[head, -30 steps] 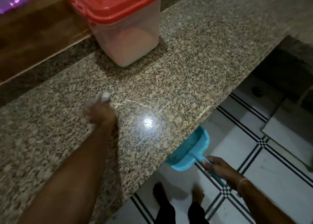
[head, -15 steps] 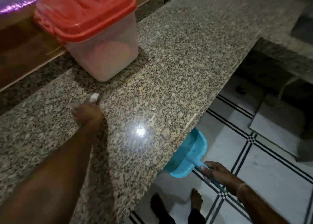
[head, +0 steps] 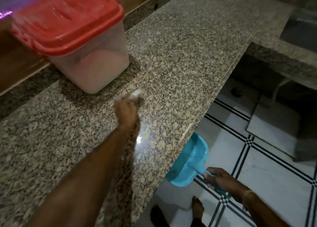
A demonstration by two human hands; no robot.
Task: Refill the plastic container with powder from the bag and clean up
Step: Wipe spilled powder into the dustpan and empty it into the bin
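Note:
A clear plastic container (head: 96, 67) with a red lid (head: 68, 21) stands closed at the back left of the granite counter (head: 180, 55), pale powder showing inside. My left hand (head: 127, 111) grips a small white wad (head: 136, 93) and presses it on the counter just right of the container's front corner; the hand is blurred. My right hand (head: 221, 180) holds the handle of a turquoise dustpan (head: 190, 165), whose open mouth sits just below the counter's front edge. No bag is in view.
A wooden ledge (head: 17, 67) runs behind the counter at left. The counter steps down to a lower granite slab (head: 281, 58) at right. Below is white tiled floor with dark lines (head: 248, 158), and my bare feet (head: 197, 208) stand near the counter.
My left hand swept the white wad to the right across the counter, from in front of the container to past its right corner. The dustpan stayed under the edge.

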